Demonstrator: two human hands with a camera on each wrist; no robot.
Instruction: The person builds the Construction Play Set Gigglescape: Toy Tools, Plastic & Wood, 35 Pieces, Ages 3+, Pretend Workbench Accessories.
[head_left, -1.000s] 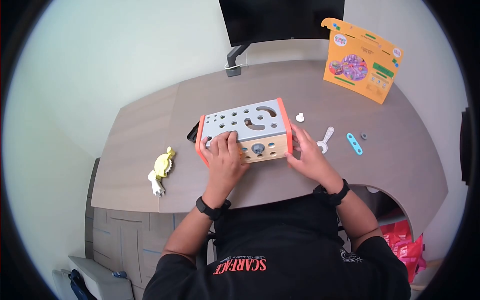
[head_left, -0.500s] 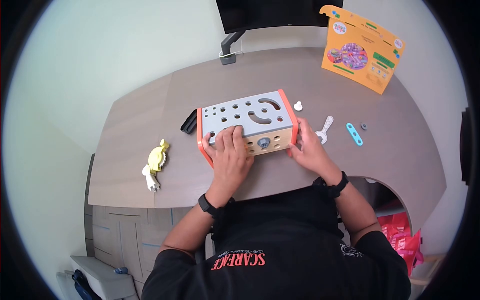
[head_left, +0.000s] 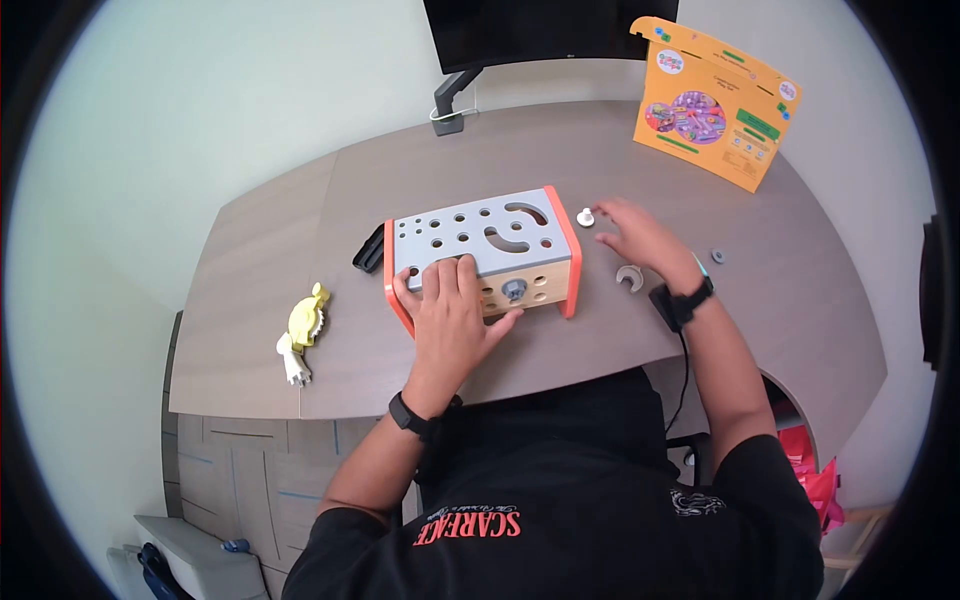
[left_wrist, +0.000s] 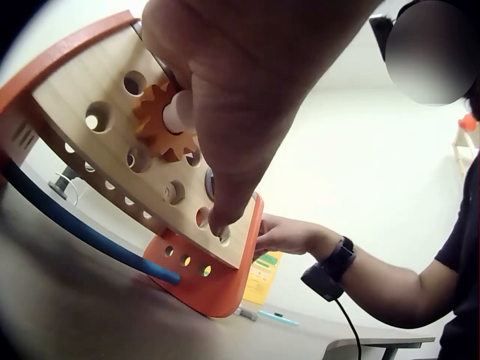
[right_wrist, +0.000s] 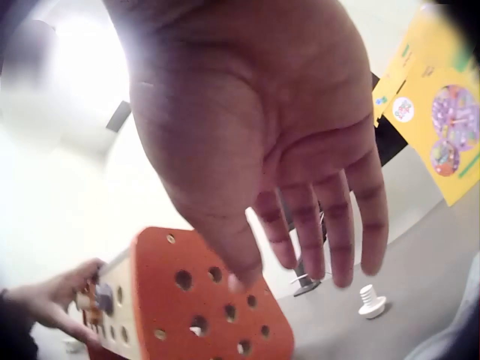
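Note:
A toy workbench box with a grey perforated top [head_left: 470, 238] and orange end panels [right_wrist: 214, 292] stands on the table. My left hand [head_left: 447, 320] rests on its front edge, fingers on the top and thumb against the wooden front. In the left wrist view an orange gear [left_wrist: 161, 124] with a white peg sits on the wooden face, beside that hand. A grey-blue bolt head [head_left: 514, 290] shows on the front. My right hand [head_left: 645, 238] is off the box with its fingers extended, holding nothing; just beyond its fingertips stands a white screw [head_left: 586, 218].
A yellow toy piece [head_left: 306, 322] with a white part [head_left: 295, 365] lies at left, a black tray [head_left: 370, 250] behind the box. On the right are a wrench end [head_left: 630, 277], a grey nut [head_left: 718, 256] and an upright orange carton [head_left: 712, 110]. A monitor [head_left: 550, 35] stands behind.
My right hand has let go of the box's right end and moved away towards the white screw, now partly covering the wrench and blue strip. My left hand stays on the box.

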